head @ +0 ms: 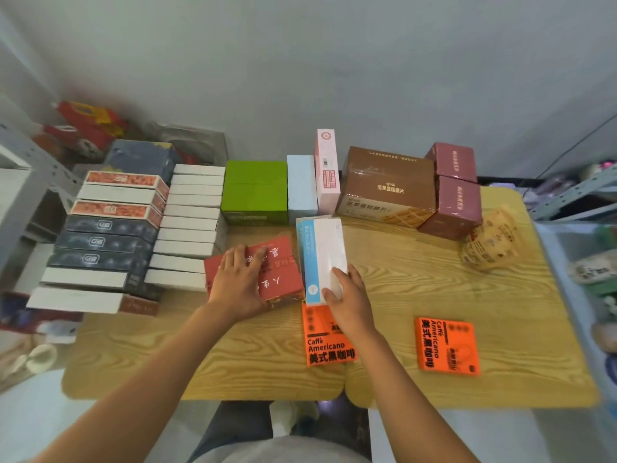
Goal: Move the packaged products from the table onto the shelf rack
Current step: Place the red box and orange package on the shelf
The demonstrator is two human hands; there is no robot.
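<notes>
On the wooden table (417,279) my left hand (237,282) lies on top of a red box (277,272) with white characters, fingers spread over it. My right hand (347,299) grips the near end of a white and light-blue box (320,252) that lies lengthwise beside the red one. Under my right wrist lies an orange Caffè Americano packet (329,349). A second orange packet (447,345) lies further right. A grey metal shelf rack (36,168) stands at the left edge.
Rows of flat dark, orange and white boxes (110,242) fill the table's left side. Along the back stand a green box (255,192), pale blue and pink boxes (327,172), a brown carton (387,188) and maroon boxes (459,202). A yellow bag (494,242) lies at right.
</notes>
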